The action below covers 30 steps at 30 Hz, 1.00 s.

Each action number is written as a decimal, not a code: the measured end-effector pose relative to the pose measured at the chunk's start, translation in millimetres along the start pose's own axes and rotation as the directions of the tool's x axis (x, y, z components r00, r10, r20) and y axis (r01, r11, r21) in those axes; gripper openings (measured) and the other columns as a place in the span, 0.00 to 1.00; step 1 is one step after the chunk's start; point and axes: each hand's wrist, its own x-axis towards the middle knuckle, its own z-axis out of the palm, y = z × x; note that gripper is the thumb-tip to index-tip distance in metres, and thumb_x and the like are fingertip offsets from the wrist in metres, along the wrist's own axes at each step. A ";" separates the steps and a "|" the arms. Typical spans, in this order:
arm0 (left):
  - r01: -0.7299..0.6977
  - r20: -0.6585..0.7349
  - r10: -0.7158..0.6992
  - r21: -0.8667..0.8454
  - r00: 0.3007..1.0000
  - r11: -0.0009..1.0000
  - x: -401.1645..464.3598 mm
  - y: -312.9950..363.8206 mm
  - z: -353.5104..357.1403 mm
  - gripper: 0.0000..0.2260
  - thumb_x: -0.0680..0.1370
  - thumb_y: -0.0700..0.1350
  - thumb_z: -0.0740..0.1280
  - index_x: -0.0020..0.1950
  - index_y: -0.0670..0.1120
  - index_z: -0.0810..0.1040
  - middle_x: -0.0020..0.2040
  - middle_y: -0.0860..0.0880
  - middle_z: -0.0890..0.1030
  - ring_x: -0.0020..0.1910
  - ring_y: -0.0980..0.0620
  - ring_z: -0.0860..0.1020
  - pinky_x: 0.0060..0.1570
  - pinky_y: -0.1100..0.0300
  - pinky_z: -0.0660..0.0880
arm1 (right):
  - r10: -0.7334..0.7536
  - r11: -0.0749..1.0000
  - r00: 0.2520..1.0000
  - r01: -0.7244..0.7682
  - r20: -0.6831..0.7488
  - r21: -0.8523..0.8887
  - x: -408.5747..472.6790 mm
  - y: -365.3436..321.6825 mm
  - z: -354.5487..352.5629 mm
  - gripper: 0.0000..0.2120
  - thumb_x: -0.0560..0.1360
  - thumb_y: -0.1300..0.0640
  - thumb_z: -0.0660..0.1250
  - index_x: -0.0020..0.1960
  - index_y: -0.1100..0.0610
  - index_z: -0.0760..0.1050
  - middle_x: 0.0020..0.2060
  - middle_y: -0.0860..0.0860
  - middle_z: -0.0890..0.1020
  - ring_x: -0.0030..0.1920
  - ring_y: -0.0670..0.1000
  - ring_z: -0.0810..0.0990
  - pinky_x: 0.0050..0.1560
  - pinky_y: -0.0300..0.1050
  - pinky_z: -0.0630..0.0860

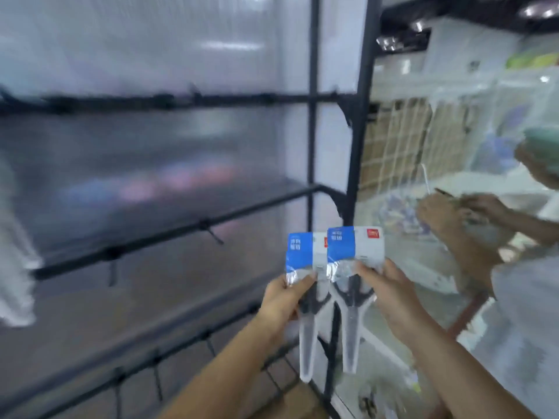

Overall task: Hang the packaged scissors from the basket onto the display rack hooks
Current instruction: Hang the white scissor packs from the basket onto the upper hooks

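I hold two packs of scissors side by side in front of the black display rack (169, 234). My left hand (282, 300) grips the left pack (304, 267), thumb across its front. My right hand (390, 294) grips the right pack (352, 261) the same way. Each pack has a blue and white card on top and black-handled scissors with the blades pointing down in clear plastic. Short black hooks (211, 232) stick out from the rack's horizontal bars to the left of the packs. The basket is not in view.
A black upright post (360, 122) of the rack stands right behind the packs. At the right another person's hands (447, 213) work at a white wire grid rack (402, 140). A pale blurred object (15, 267) hangs at the left edge.
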 end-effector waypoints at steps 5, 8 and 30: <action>-0.089 -0.179 0.081 -0.042 0.980 0.995 -65.8 25.0 -69.0 0.08 0.75 0.49 0.70 0.39 0.47 0.76 0.26 0.57 0.77 0.27 0.57 0.74 0.31 0.63 0.71 | -0.031 0.998 0.984 0.021 0.173 0.063 -45.8 -39.5 69.9 0.07 0.76 0.59 0.66 0.54 0.53 0.76 0.48 0.49 0.83 0.49 0.47 0.79 0.47 0.42 0.72; -0.078 -0.263 0.050 -0.093 0.963 0.993 -105.7 11.8 -112.5 0.08 0.75 0.47 0.70 0.46 0.43 0.80 0.28 0.54 0.79 0.29 0.55 0.76 0.34 0.62 0.72 | 0.040 0.999 0.966 -0.048 0.255 0.025 -80.8 -19.3 101.3 0.10 0.75 0.58 0.68 0.56 0.55 0.77 0.49 0.49 0.83 0.51 0.48 0.80 0.49 0.45 0.73; -0.369 -0.524 0.318 0.007 0.790 0.929 -267.7 105.6 -269.8 0.14 0.71 0.49 0.71 0.49 0.40 0.79 0.44 0.42 0.83 0.42 0.45 0.80 0.45 0.49 0.78 | -0.299 0.952 0.778 0.207 0.552 0.223 -203.1 -150.7 250.2 0.08 0.75 0.59 0.67 0.53 0.51 0.75 0.46 0.43 0.82 0.44 0.37 0.81 0.41 0.31 0.75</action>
